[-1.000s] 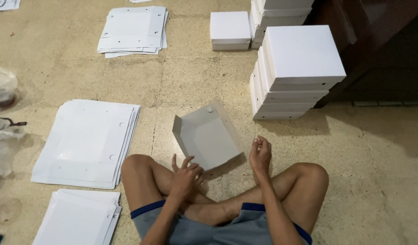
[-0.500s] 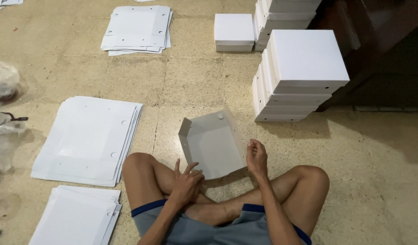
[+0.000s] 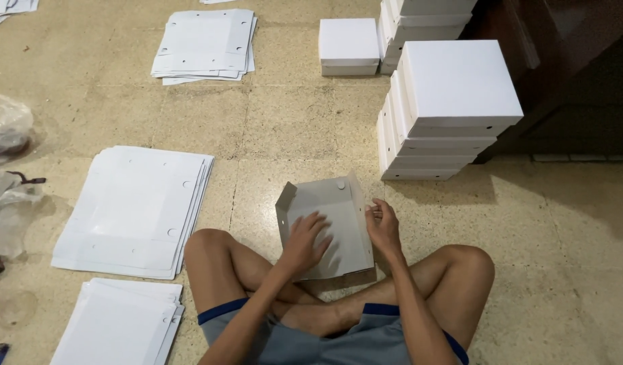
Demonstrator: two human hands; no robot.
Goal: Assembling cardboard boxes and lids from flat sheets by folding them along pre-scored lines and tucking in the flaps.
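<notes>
Since half a second ago, the left hand [image 3: 306, 238] has lifted off the knee and is now lying flat, fingers spread, on the inside panel of the half-folded grey cardboard box [image 3: 327, 223], while the right hand [image 3: 383, 226] has shifted onto the box's right wall. That right hand is pinching the edge of the raised right flap between thumb and fingers. The box is sitting on the tiled floor [image 3: 291, 122] just ahead of the person's crossed legs, its side flaps standing up and its far flap tilting back.

To the near left, a stack of flat white blanks [image 3: 119, 328] is lying beside the left knee, and a larger pile of flat blanks [image 3: 132, 209] is resting just beyond it. Further out to the right, a tall stack of finished white boxes [image 3: 446, 108] is leaning slightly. Farthest away, another heap of flat sheets [image 3: 205, 44] and a single closed white box [image 3: 349, 44] are lying on the floor.
</notes>
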